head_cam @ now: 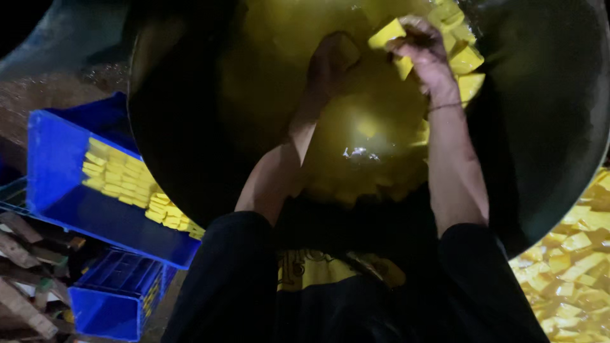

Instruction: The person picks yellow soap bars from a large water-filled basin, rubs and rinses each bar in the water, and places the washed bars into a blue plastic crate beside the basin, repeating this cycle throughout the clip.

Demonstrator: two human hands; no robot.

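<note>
A yellow cube [387,33] is pinched in the fingers of the right hand [424,54] over a large dark wok [540,95] filled with yellow liquid, while the left hand [330,63] is held low over the liquid, its grip too dim to be judged. More yellow cubes [464,60] are seen floating at the far right rim, so loading appears only partly done: a blue crate [57,159] at the left is seen to hold rows of stacked cubes [121,174], and another heap [572,260] is piled lower right
</note>
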